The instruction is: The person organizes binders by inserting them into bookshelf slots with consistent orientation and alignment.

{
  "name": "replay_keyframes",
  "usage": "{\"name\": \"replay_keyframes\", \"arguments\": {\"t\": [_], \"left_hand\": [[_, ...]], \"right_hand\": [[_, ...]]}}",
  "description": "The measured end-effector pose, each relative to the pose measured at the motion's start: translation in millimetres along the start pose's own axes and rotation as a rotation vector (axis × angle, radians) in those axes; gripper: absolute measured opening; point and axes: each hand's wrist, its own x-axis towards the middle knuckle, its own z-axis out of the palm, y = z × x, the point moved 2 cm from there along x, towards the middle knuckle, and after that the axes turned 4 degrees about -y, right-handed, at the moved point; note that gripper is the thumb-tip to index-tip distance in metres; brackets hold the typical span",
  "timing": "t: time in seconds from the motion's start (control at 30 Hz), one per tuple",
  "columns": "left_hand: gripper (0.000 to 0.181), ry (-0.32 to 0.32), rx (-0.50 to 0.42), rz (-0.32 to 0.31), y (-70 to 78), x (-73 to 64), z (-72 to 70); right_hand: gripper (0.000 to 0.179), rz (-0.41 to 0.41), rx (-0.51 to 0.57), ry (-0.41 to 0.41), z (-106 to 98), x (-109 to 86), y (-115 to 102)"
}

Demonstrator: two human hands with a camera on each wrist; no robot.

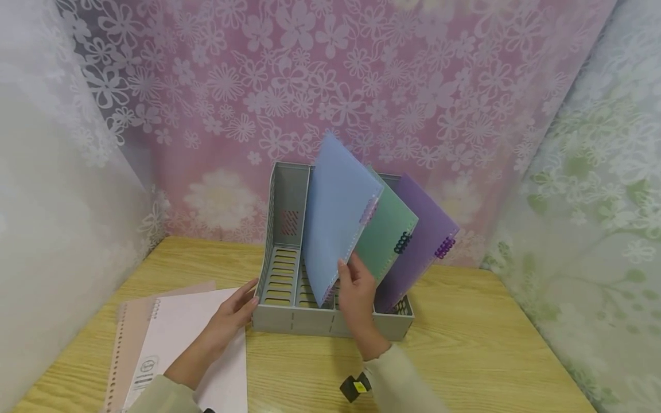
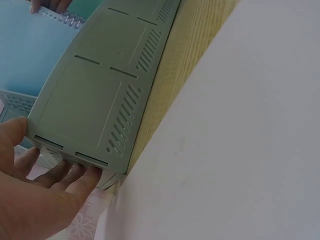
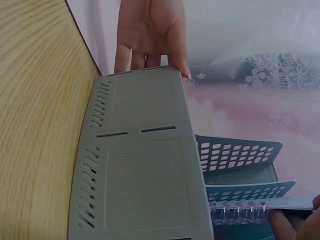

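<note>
A grey desktop file holder (image 1: 310, 322) with upright dividers stands on the table. My left hand (image 1: 227, 318) grips its left front corner; in the left wrist view the thumb lies at the top edge and the fingers on the side wall. My right hand (image 1: 358, 292) pinches the coil-bound edge of a blue notebook (image 1: 335, 212), which stands tilted in a middle slot. To its right, a green notebook (image 1: 384, 235) with dark rings and a purple notebook (image 1: 420, 229) lean in the holder. The leftmost slot shows its bare slatted floor (image 1: 281, 275).
Left of the holder, a pale pink notebook (image 1: 186, 332) lies on a beige one (image 1: 131, 332) on the wooden table (image 1: 475, 344). Floral curtains (image 1: 232, 103) hang behind and at both sides. A small black object with a yellow mark (image 1: 353, 387) is by the right sleeve.
</note>
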Motion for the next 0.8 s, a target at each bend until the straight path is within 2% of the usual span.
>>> {"name": "replay_keyframes", "arguments": {"t": [0.53, 0.73, 0.8], "left_hand": [[0.062, -0.003, -0.004, -0.024, 0.7, 2.3, -0.5], [0.063, 0.002, -0.003, -0.027, 2.5, 1.0, -1.4], [0.062, 0.006, -0.003, -0.032, 2.8, 0.9, -1.7]], "right_hand": [[0.036, 0.099, 0.01, 0.105, 13.4, -2.1, 23.2], [0.03, 0.092, -0.066, 0.14, 17.0, -6.2, -2.3], [0.029, 0.096, -0.08, 0.157, 18.8, -6.2, 0.4]]}}
